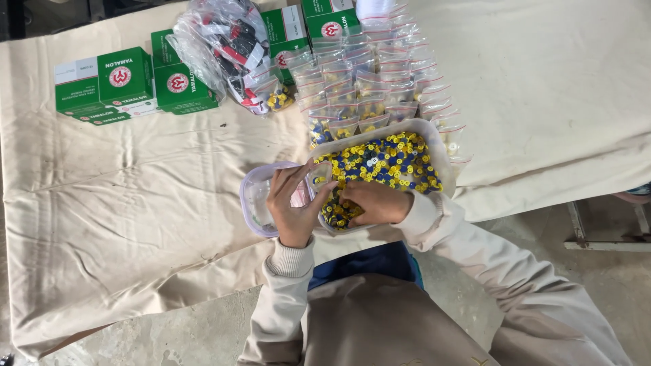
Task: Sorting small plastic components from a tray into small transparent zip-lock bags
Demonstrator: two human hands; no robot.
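left hand (293,203) pinches small clear bag (319,175), limp, light, grip at mouth | right hand (369,202) curled, fingers among loose beads (380,159) (slippery, scatter easily) in tray (434,139); grasp unclear

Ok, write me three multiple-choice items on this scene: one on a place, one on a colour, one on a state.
1. Where do the green boxes lie?
A. at the far left of the cloth
B. inside the tub
C. on the floor

2. What colours are the small pieces in the clear tub?
A. red and white
B. yellow and blue
C. green and black

3. What is the right hand doing?
A. resting flat on the cloth
B. holding a green box
C. reaching into the pieces in the tub

Answers:
1 A, the boxes sit stacked on the cloth at the far left.
2 B, the tub is full of yellow and blue pieces.
3 C, the right hand's fingers are down among the pieces, while the left hand holds a small clear bag at the tub's rim.
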